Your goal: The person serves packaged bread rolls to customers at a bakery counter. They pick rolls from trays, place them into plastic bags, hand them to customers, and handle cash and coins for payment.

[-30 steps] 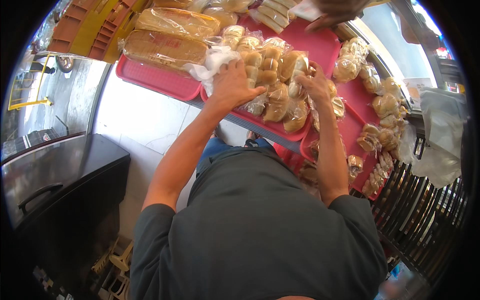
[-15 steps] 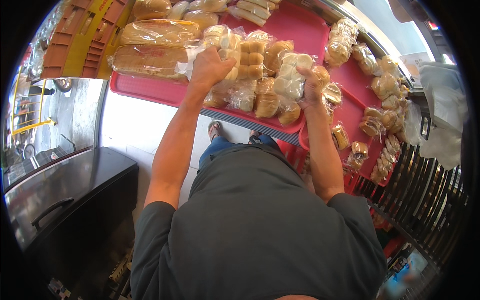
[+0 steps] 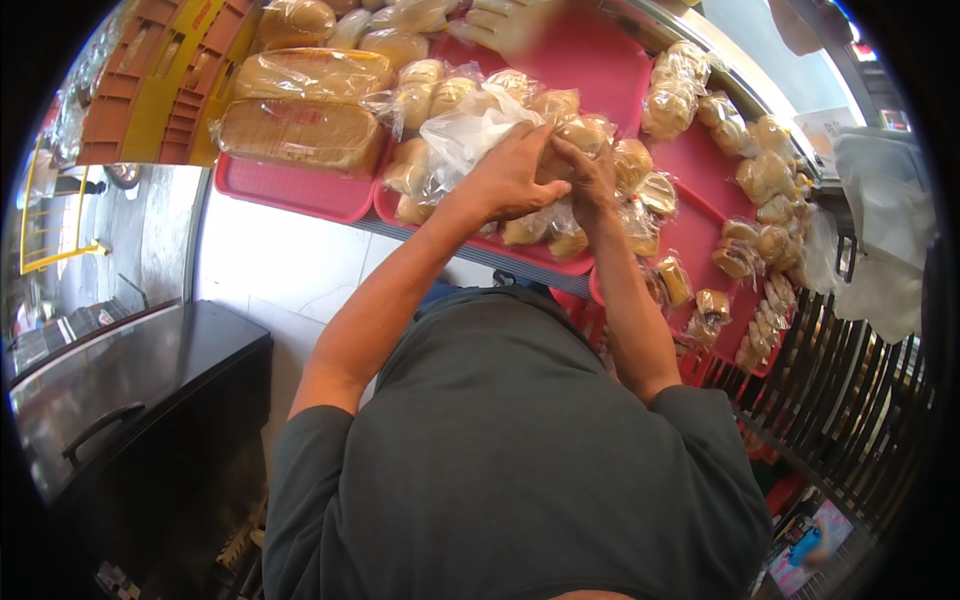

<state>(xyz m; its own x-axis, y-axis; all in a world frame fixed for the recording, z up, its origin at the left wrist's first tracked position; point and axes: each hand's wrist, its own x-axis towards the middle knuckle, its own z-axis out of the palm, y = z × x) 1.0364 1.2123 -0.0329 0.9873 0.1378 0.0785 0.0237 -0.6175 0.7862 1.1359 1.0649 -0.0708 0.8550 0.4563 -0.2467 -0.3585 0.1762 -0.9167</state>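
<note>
My left hand (image 3: 512, 178) is closed on a crumpled white plastic bag (image 3: 462, 140), which spreads out over the bread packs to its left. Beside it, my right hand (image 3: 588, 178) grips a clear-wrapped pack of bread rolls (image 3: 585, 130). Both hands almost meet over the bread, and their fingers partly cover the pack. Beneath and around them, several wrapped rolls and buns (image 3: 632, 165) lie on a pink tray (image 3: 590, 60).
Two long wrapped loaves (image 3: 298, 133) lie on a pink tray (image 3: 300, 190) at left. An orange and yellow crate (image 3: 150, 85) stands beyond them. More bagged buns (image 3: 768, 170) line the right side. Clear plastic bags (image 3: 885, 200) hang at far right. A black cabinet (image 3: 140, 400) stands at lower left.
My left hand has moved right with the white plastic bag, from beside the loaves to my right hand. My right hand has shifted slightly left with the pack of rolls, now mostly covered.
</note>
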